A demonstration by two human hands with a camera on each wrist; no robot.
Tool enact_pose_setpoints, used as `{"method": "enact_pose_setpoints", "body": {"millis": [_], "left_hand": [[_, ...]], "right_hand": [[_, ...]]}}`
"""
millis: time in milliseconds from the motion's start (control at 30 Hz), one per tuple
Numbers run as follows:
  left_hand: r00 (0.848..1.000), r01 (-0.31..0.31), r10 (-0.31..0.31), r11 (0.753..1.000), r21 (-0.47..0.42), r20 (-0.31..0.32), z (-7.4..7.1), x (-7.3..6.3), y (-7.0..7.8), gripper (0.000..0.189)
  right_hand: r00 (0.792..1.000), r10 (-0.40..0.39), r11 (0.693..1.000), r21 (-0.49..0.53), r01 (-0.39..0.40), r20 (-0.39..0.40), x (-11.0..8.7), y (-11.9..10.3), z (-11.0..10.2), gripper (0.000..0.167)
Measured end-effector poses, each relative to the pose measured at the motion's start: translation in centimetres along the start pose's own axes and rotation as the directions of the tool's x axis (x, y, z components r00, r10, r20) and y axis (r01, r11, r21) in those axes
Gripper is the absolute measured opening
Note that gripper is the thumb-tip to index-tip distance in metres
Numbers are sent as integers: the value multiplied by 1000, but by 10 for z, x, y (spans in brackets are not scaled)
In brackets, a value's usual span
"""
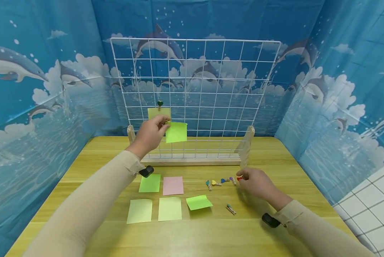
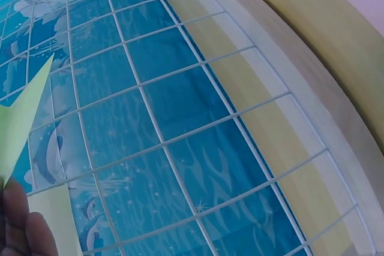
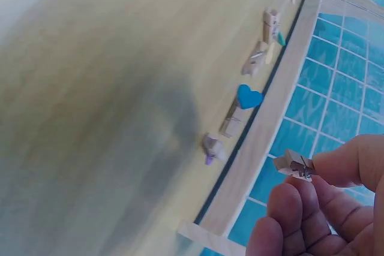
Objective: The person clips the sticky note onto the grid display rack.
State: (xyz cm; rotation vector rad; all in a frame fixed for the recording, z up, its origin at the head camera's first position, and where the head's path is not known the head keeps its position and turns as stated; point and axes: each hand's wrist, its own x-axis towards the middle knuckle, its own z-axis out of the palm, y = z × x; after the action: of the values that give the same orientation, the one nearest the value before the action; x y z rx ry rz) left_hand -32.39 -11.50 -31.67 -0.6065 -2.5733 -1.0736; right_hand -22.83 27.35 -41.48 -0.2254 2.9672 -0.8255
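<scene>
Our left hand (image 1: 150, 134) pinches a green note (image 1: 177, 132) by its upper-left corner, in front of the wire grid (image 1: 200, 94). Our right hand (image 1: 257, 182) pinches a red-topped peg (image 1: 239, 178), near the grid's right end.

Over the link I have my left grip (image 1: 149, 133) raised and pinching, its sleeved forearm (image 1: 97, 196) slanting below and behind; my right grip (image 1: 257, 184) pinches lower down, its cuff (image 1: 289, 213) behind it.

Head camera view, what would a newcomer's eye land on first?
Probably the white wire grid, standing toward the back of the table. In front of it, the left hand pinches a bright green note. Lower right, the right hand holds a red-topped clip beside a row of clips.
</scene>
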Motion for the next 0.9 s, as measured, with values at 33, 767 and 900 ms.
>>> {"method": "enact_pose_setpoints", "body": {"millis": [33, 767, 900], "left_hand": [[1000, 4, -4, 1000, 1, -1, 0, 2, 1, 31], [998, 18, -15, 999, 40, -62, 2, 29, 19, 43], [998, 38, -35, 998, 54, -60, 1, 33, 23, 45]], "right_hand": [[1000, -8, 1000, -4, 8, -8, 0, -1, -1, 33], [998, -33, 998, 45, 35, -49, 4, -10, -19, 25], [998, -35, 998, 53, 38, -57, 3, -14, -19, 25]]}}
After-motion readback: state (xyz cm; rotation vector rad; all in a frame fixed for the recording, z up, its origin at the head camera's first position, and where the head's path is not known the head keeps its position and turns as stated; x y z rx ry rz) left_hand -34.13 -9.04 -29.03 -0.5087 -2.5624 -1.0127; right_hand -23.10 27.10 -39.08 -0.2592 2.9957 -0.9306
